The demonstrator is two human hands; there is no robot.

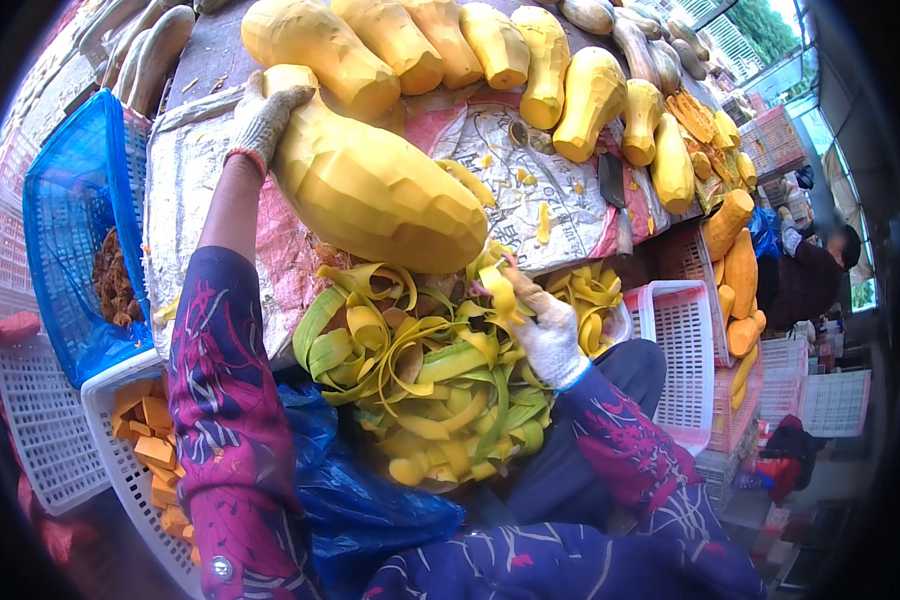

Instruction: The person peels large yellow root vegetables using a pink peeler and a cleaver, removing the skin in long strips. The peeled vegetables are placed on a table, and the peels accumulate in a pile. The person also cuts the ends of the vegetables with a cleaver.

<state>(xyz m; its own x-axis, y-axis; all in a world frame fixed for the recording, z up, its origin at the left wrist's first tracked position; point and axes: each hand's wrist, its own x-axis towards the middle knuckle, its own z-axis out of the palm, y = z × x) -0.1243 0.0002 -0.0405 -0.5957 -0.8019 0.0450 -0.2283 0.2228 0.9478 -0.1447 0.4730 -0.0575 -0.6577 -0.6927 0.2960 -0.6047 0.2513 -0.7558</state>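
A large peeled squash (382, 187) lies aslant over the near edge of the sack-covered table, its yellow surface faceted. My left hand (266, 120), in a knitted glove, grips its narrower upper end. Close to its lower right end, my right hand (551, 334), gloved in white, closes around a small peeler (508, 261), mostly hidden, with only pinkish parts showing. A strip of yellow peel (500, 292) hangs at those fingers. Beneath the squash is a heap of green and yellow peelings (442, 390) in front of my knees.
Several peeled squashes (540, 67) line the table's far side. A cleaver (612, 180) lies at right. Left are a blue-lined crate (82, 225) and a white basket (131, 465) with orange chunks (154, 450). Empty-looking baskets (679, 352) stand right; another person (810, 270) is beyond.
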